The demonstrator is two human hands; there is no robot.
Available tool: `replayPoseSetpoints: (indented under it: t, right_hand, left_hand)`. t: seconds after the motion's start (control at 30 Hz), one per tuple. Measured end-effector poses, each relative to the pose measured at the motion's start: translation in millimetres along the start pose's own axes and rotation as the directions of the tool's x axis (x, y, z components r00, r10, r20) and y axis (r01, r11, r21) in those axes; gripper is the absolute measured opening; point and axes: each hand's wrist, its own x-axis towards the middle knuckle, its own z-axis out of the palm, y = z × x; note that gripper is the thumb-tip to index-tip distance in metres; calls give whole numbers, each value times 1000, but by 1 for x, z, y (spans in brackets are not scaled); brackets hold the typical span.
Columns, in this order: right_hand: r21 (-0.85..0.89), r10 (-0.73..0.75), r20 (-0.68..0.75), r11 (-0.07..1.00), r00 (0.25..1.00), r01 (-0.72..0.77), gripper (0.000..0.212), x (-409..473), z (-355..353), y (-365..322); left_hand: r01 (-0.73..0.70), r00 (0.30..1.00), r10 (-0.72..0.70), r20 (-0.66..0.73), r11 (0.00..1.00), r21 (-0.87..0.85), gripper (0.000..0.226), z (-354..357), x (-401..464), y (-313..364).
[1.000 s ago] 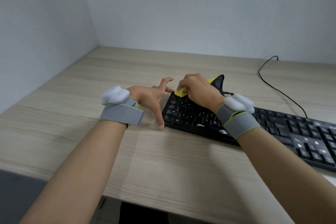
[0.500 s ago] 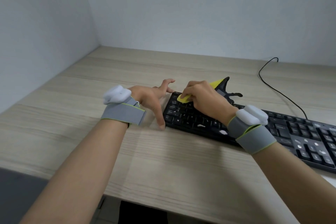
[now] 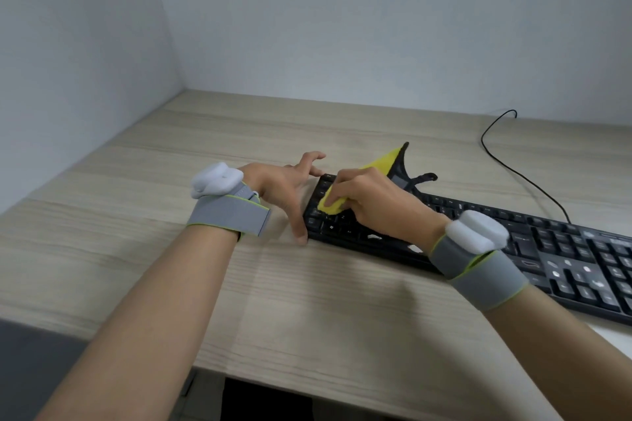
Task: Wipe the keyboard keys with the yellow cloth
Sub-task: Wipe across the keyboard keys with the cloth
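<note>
One yellow cloth [image 3: 333, 204] is gripped in the curled fingers of the right hand [image 3: 371, 200] and pressed on the left-end keys of the one keyboard [image 3: 533, 243]. The left hand [image 3: 284, 186], fingers spread, is braced against the keyboard's left edge. Since half a second ago, the cloth has been drawn nearer.

This looks like an office or a desk workstation set into a corner. A light wood-grain tabletop [image 3: 143, 249] meets two plain, pale grey-white walls [image 3: 342, 20] that join at a corner on the far left. On the tabletop lies a black full-size computer keyboard [image 3: 564, 249] with a number pad, and its thin black cable [image 3: 513, 164] loops back toward the far wall. The bare walls, the flat laminate surface and the wired keyboard all suggest computer work rather than a home or workshop.
</note>
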Motion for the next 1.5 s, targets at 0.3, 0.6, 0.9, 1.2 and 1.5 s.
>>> replayPoseSetpoints:
  t: [0.3,0.6,0.9,1.2,1.5]
  right_hand:
    - [-75,77,-73,994,994,-83,44,19,6,-2]
    - [-19,36,-13,999,999,-36,36,4,-1,10]
    - [1,-48,-32,999,998,48,42,12,14,-17]
    - [-17,47,34,999,998,-46,42,0,-12,0]
    - [36,-65,70,997,995,63,40,3,2,-24]
  left_hand:
    - [-4,1000,4,2,1000,6,147,0,1,1]
    - [-4,1000,4,3,1000,-22,144,1,1,-1]
    - [-5,1000,5,23,1000,-6,147,1,1,1]
    - [-1,1000,1,-6,1000,-19,143,2,2,0]
    - [-9,1000,9,24,1000,-4,145,1,3,0]
